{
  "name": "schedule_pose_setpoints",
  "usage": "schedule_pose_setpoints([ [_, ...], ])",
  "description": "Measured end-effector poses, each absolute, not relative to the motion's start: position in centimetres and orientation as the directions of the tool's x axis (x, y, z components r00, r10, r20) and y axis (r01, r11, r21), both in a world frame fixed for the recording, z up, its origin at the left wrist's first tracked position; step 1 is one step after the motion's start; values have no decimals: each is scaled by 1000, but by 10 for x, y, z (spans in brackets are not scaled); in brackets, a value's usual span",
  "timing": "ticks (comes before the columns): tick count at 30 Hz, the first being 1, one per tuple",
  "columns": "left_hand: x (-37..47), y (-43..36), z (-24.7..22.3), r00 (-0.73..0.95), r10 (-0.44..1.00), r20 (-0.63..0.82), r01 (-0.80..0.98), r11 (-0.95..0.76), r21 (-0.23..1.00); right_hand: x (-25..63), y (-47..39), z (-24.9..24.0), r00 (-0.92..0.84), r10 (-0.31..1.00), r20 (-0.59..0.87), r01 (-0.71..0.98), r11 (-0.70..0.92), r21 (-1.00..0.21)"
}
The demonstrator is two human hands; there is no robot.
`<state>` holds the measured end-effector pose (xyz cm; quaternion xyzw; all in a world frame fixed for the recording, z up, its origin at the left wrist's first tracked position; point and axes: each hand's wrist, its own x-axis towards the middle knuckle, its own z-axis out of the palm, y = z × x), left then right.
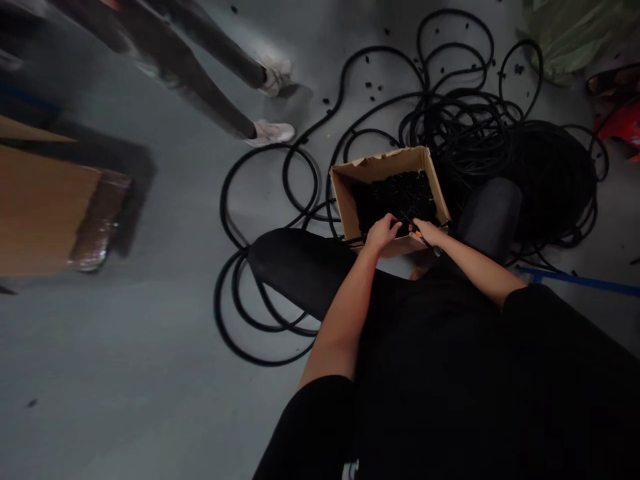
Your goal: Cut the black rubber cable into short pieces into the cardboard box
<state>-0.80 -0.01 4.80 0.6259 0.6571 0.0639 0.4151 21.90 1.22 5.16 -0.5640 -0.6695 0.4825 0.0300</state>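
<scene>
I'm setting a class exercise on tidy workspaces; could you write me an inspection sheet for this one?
Surface: grey floor.
Things: open cardboard box holding many small black parts.
Clutter: small black pieces scattered on the floor.
Hands: left hand at the box's near side, grip unclear; right hand beside it, holding an orange-and-black tool.
Cables: black cable or hose, looped and tangled beside the box.
Surroundings: another person's legs; second cardboard box; blue floor line.
</scene>
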Motion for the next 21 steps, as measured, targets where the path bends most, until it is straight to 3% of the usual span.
schedule_pose_setpoints([
  [8,-8,-1,47,102,894,-436,763,211,611,217,13,41,-365,788,-496,740,-78,-668],
  [15,-4,-2,57,82,869,-488,821,219,528,217,13,32,-380,799,-465,782,9,-624],
  [21,-5,-4,50,116,885,-451,825,166,540,220,14,23,-371,805,-463,764,-18,-644],
])
